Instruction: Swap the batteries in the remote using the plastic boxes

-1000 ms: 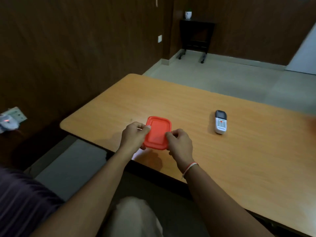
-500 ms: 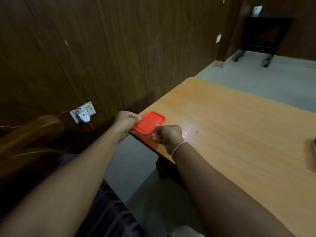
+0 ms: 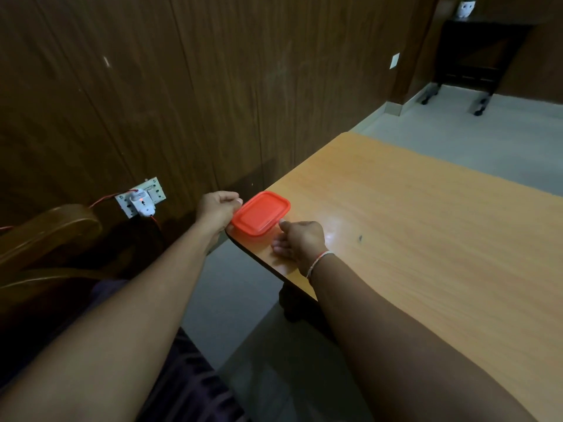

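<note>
The left hand (image 3: 217, 210) pinches the left edge of a red rectangular plastic box lid (image 3: 261, 212) at the orange wooden surface's (image 3: 426, 226) corner. The right hand (image 3: 300, 241), fingers curled, touches its right edge with the thumb; whether that grip holds it is unclear.

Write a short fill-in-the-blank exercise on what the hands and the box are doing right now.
1. The lid of the plastic box is coloured ____.
2. The left hand grips the box at the table's near ____.
3. A thread bracelet sits on the ____ wrist.

Missing words: red; corner; right
</note>
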